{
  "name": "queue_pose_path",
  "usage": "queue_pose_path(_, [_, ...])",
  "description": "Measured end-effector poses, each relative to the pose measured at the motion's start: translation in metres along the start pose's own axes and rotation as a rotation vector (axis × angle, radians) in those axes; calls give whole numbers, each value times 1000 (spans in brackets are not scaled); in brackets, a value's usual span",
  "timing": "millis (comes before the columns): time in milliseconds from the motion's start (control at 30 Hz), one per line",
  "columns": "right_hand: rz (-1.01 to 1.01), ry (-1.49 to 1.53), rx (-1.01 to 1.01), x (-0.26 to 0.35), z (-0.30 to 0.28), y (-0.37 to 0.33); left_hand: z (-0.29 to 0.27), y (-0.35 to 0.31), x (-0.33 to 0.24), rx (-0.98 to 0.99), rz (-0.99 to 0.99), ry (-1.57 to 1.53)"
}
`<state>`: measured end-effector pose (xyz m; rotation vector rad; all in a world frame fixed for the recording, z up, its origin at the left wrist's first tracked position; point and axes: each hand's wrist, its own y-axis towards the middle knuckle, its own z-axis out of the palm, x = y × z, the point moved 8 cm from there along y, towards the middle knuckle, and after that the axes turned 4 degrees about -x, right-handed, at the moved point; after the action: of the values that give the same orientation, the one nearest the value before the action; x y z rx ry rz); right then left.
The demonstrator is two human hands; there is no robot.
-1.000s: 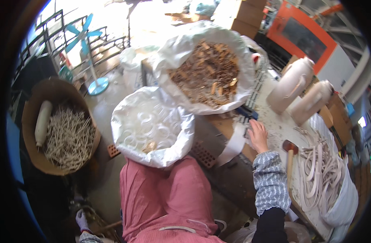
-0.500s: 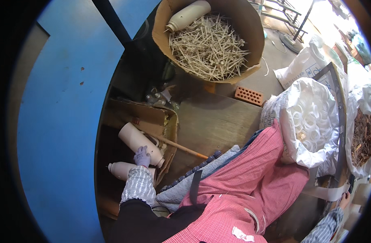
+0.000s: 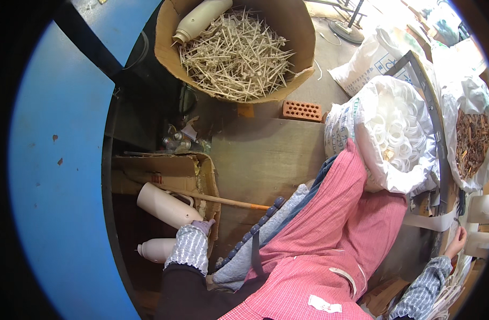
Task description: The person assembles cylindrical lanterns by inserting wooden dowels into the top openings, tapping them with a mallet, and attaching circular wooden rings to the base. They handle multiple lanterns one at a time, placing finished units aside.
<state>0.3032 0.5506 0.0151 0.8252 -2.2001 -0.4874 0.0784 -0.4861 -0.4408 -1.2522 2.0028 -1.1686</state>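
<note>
My left hand (image 3: 203, 226), in a pale purple glove, is closed about the lower right end of a cream plastic jug shell (image 3: 167, 204) with a side handle. The shell lies tilted in an open cardboard box (image 3: 208, 176); my hand hides its end. Below it lies a second cream shell (image 3: 157, 249), partly behind my left sleeve. Far to the right, my bare right hand (image 3: 456, 243) has its fingers together at a small dark thing (image 3: 457, 220) that I cannot make out. Cream cylindrical parts (image 3: 483, 208) stand beside that hand.
A blue panel (image 3: 58, 138) stands at the left. A large round carton (image 3: 236, 99) holds thin cream plastic spikes and another cream shell. Near it lies a perforated brick (image 3: 301, 111). White sacks (image 3: 340, 125) stand right, one with translucent rings. A wooden stick (image 3: 234, 202) crosses the box's edge.
My left hand has slid along the jug shell from its upper side to its lower right end. More of my right hand and forearm shows. The whole view has shifted.
</note>
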Motion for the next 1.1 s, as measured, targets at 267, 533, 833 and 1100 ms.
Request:
queue_pose_path(267, [17, 238, 74, 98, 57, -47, 7, -23, 24, 36, 99, 235])
queue_pose_path(533, [21, 349, 160, 156, 94, -77, -35, -13, 30, -539, 25, -263])
queue_pose_path(833, [-52, 435, 391, 234, 157, -93, -89, 118, -61, -260, 70, 136])
queue_pose_path(1100, [14, 512, 496, 268, 196, -114, -103, -15, 244, -803, -754, -82])
